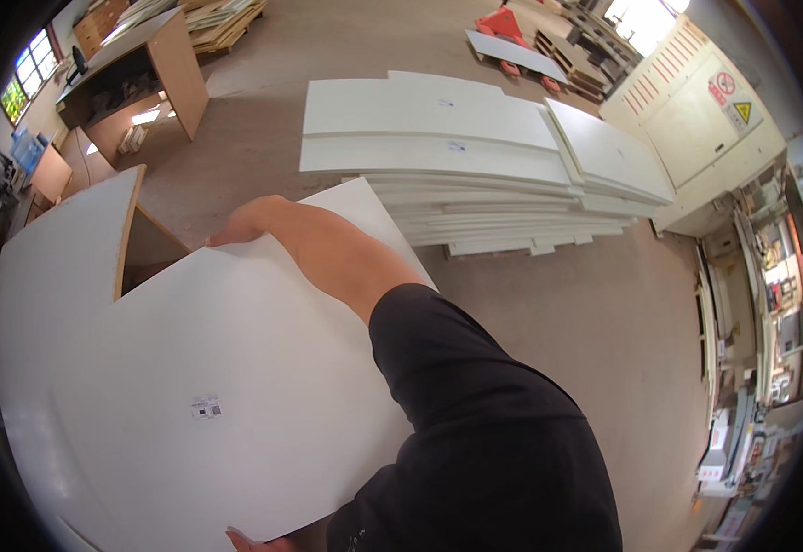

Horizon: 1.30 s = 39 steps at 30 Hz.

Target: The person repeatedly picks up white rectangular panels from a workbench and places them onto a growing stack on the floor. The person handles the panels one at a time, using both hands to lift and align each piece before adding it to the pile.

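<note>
At the frame's bottom, the left hand (259,545) has its grip closed on the near edge of a white panel (190,340), which fills the lower left and bears a label (206,408). The right hand (247,221), its arm across the panel, grasps the far edge, left of centre. Beyond, upper centre, lie stacked white boards (429,120); a cream cabinet (691,120) stands upper right.

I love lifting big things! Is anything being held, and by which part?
A white panel: the right hand grips its far edge; the left hand is at its near edge, its grip mostly out of view.
</note>
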Each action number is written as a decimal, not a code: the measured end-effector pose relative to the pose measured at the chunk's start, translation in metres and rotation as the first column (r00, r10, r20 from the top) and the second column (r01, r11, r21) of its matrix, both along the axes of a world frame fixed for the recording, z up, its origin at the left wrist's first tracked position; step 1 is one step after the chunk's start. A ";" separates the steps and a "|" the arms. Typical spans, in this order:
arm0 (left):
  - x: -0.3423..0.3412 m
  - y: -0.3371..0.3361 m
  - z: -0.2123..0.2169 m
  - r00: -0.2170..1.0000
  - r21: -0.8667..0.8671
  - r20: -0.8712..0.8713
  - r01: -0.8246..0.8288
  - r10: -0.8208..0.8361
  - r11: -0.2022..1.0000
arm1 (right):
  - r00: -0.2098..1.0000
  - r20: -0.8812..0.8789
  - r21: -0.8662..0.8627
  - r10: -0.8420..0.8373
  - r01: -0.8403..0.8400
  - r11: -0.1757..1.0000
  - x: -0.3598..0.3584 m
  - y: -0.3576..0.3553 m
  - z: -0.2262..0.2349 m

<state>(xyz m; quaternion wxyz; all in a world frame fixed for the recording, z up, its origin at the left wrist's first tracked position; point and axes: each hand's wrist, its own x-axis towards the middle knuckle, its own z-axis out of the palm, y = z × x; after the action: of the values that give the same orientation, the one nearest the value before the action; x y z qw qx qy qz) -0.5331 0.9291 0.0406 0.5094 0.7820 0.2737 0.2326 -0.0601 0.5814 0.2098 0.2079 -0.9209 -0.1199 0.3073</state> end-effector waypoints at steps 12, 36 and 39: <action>0.036 -0.144 0.110 0.996 -0.926 -0.019 0.017 -0.091 0.377 | 0.868 0.252 -0.064 -0.429 0.457 0.887 -0.151 -0.252 0.020; 0.133 -0.716 0.051 0.828 -0.991 -0.060 0.018 -0.558 0.134 | 0.420 0.448 -0.253 -0.789 0.906 0.339 -0.393 -0.880 0.031; 0.151 -0.797 0.046 0.831 -0.994 -0.010 0.051 -0.556 0.096 | 0.458 0.452 -0.315 -0.766 0.885 0.343 -0.378 -0.962 0.028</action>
<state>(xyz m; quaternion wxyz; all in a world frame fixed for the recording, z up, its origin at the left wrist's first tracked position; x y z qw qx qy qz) -0.3818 0.1316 0.0869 0.8575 0.3371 0.2778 -0.2718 -0.4376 -0.3807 0.2382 0.0680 -0.8981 0.4286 0.0717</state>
